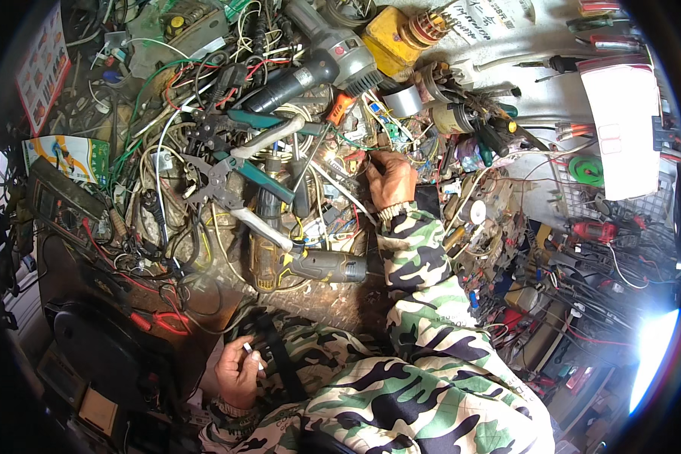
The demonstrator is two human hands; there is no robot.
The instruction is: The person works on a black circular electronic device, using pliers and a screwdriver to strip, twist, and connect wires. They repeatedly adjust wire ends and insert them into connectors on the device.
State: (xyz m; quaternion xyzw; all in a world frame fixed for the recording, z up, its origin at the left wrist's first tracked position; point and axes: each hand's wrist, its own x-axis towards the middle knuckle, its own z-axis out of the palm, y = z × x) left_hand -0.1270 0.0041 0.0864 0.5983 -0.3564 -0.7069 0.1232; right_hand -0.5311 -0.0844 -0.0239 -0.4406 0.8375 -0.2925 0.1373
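Both hands are busy: the right hand [390, 180] reaches far across the cluttered bench [325, 303], fingers curled and pinched down into a tangle of thin coloured wires [346, 163] around a small circuit part, though what exactly sits between the fingertips I cannot tell. Near the body, the left hand [237, 372] rests low with its fingers closed loosely around a slim white stick, probably a cigarette [251, 353], pinched between two of them. That stick looks light, soft and easily crushed, so it is best held lightly at its middle; the wires look thin, limp and prone to snagging, best taken one at a time close to their ends. Just left of the right hand lie teal-handled metal pliers [242, 178] and, nearer, a yellow-and-black cordless drill [280, 257] lying on its side. Farther off sits a grey power tool with a black handle [318, 68], with a roll of silver tape [402, 100] to its right. A black round-topped case [102, 352] stands at the near left, and a white paper sheet [624, 129] lies at the far right.
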